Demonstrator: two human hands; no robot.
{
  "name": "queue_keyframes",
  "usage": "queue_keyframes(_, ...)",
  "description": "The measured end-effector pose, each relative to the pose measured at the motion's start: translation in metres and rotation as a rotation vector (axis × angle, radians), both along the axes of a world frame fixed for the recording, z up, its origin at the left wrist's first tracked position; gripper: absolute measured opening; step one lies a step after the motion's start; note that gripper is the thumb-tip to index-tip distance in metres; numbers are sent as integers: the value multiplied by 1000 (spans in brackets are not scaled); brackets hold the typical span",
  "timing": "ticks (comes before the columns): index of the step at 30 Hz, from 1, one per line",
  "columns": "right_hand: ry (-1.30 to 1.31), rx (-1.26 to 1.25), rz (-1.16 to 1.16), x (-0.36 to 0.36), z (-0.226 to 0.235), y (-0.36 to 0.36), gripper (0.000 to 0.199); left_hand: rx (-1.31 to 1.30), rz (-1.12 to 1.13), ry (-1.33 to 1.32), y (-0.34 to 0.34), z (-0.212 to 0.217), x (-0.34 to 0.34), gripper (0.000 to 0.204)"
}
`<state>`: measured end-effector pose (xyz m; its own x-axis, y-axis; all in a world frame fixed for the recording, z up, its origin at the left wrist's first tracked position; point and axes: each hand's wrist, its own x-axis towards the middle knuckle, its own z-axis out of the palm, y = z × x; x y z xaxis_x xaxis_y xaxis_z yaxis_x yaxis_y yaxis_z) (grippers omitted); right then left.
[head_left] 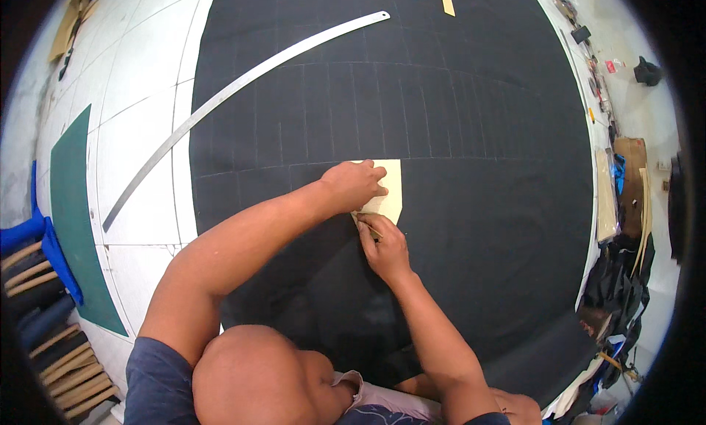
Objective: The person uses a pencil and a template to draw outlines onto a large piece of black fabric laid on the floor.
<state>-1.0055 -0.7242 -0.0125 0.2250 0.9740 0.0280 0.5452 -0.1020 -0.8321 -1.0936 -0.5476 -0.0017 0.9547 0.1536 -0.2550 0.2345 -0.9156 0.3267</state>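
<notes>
A pale yellow card pattern piece (393, 188) lies on black fabric (485, 226), its upper edge along a long chalk line. My left hand (354, 186) presses the card from above, fingers spread and bent over its left part. Just below, at the card's lower left corner, my right hand (386, 248) is closed around a thin, light-coloured pencil-like stick (376, 232). The tip of that stick is too small to make out. Further rows of fine pale lines run across the fabric beyond my hands.
A long metal ruler (254, 73) lies slantwise over the fabric's left edge onto white tiles. Left of it is a green mat (81, 234), with a blue item (60, 259) and wooden-ended rolls (77, 381). Another yellow strip (447, 0) lies far off. Clutter and black sheeting (614, 285) line the right.
</notes>
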Motion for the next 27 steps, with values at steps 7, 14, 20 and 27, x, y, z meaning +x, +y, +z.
queue_keyframes(7,-101,10,42,1,-4,-1,15,-17,6,7,0,1,0,63)
queue_keyframes(14,-195,-55,68,0,6,-11,16,-20,15,-19,-1,-2,-3,54)
queue_keyframes(20,-169,-63,70,5,8,-37,15,-8,38,-2,-4,1,0,31)
queue_keyframes(27,-189,-73,48,3,7,-31,13,-31,44,28,-5,3,2,29)
